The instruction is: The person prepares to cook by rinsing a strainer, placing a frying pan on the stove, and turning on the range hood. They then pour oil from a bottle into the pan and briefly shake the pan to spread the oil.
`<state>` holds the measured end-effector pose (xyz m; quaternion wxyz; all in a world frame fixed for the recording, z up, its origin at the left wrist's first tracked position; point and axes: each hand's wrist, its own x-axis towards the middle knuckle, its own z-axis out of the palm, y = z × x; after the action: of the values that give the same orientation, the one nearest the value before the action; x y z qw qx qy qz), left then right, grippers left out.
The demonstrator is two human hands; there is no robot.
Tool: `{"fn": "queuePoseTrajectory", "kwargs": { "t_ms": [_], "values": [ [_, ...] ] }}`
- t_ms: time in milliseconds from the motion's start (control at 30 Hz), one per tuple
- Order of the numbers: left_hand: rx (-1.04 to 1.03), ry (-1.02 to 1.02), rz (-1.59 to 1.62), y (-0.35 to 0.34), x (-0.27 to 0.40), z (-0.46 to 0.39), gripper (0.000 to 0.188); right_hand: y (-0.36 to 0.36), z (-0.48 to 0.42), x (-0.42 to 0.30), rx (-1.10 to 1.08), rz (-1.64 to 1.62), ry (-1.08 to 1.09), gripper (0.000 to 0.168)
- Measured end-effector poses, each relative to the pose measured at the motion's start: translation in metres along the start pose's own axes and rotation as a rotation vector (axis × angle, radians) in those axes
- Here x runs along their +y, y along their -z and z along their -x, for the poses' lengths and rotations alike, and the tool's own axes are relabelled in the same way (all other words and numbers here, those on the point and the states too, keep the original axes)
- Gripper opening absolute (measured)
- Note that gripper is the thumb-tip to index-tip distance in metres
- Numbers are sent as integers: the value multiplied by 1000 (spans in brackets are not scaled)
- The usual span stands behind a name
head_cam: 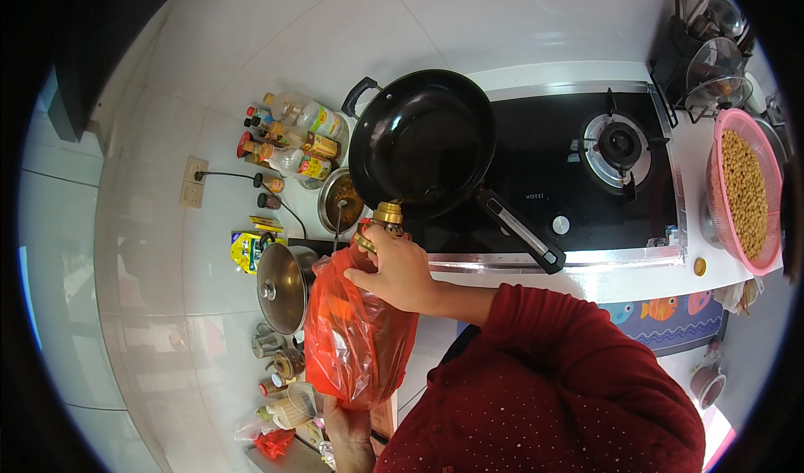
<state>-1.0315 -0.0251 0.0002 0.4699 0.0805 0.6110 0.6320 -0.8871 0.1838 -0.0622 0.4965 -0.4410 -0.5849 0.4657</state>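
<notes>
A large jug wrapped in a red plastic bag lies tilted in both my hands. My right hand grips it near the neck, where a brass-coloured collar sticks out of the bag. My left hand supports the jug's bottom end, its fingers partly hidden behind the bag. The jug's mouth is over the near rim of a black wok, and a thin stream of clear yellowish liquid seems to run from it. The wok sits on the left side of a black glass gas hob, its long handle pointing towards me.
Several seasoning bottles crowd the left corner beside a metal bowl with a spoon. A lidded steel pot stands left of the jug. To the right are a bare burner, a gold cap and a pink basket of soybeans.
</notes>
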Motion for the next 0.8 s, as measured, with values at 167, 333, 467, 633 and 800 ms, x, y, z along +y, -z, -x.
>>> {"fn": "queuePoseTrajectory", "kwargs": {
  "t_ms": [167,333,467,633,800],
  "values": [
    [8,0,-11,0,0,1,49,-1,0,2,-3,3,-1,48],
    [-21,29,17,13,-2,-5,48,0,1,2,-12,-4,-10,47],
    [-26,22,21,7,-2,-4,49,0,1,3,-7,-5,-4,46],
    [8,54,63,14,-3,-7,50,3,1,0,-18,-14,-11,45],
    [-5,38,57,12,-3,-5,50,2,2,1,-5,-17,3,45]
  ]
}}
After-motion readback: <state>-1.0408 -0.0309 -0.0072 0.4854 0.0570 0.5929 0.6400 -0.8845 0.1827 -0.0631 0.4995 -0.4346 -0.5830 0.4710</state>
